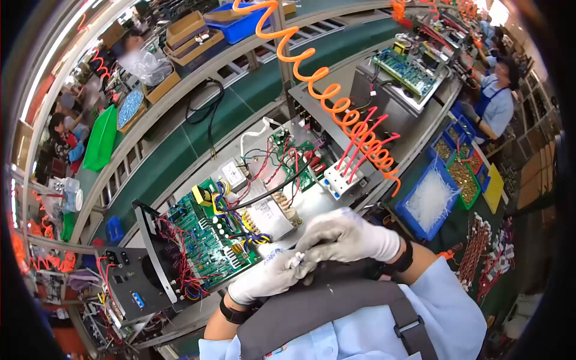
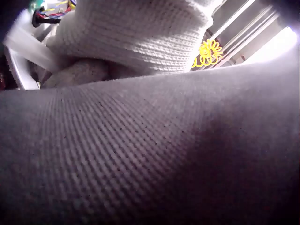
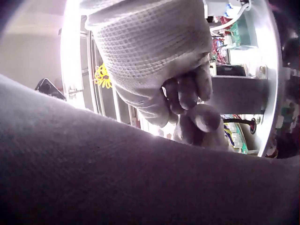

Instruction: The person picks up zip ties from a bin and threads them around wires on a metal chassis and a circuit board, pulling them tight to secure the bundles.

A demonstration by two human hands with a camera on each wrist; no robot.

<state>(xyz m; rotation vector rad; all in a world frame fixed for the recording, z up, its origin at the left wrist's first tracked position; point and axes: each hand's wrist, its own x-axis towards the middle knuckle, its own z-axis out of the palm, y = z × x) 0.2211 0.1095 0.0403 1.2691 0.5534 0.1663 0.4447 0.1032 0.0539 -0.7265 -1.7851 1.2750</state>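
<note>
An orange coiled hose (image 1: 327, 90) hangs over the metal chassis (image 1: 312, 210), and a black cable crosses above its wiring. At the near edge of the chassis, a small white part (image 1: 295, 259) sits between the gloved hands. The left hand (image 1: 264, 281) has its grip closed on it, pinching with the fingertips. The right hand (image 1: 345, 237) meets it with curled fingers; whether its own grip has hold of anything, I cannot tell. A green circuit board (image 1: 207, 240) lies beside the left hand, red wires bunched along its outer side.

To the right, a blue bin (image 1: 427, 201) holds a pile of whitish strips. Just beside it, a green bin (image 1: 463, 183) holds small brass-coloured pieces. Farther off at left, a cardboard box (image 1: 132, 110) contains light-blue pieces, near a green tray (image 1: 101, 139).
</note>
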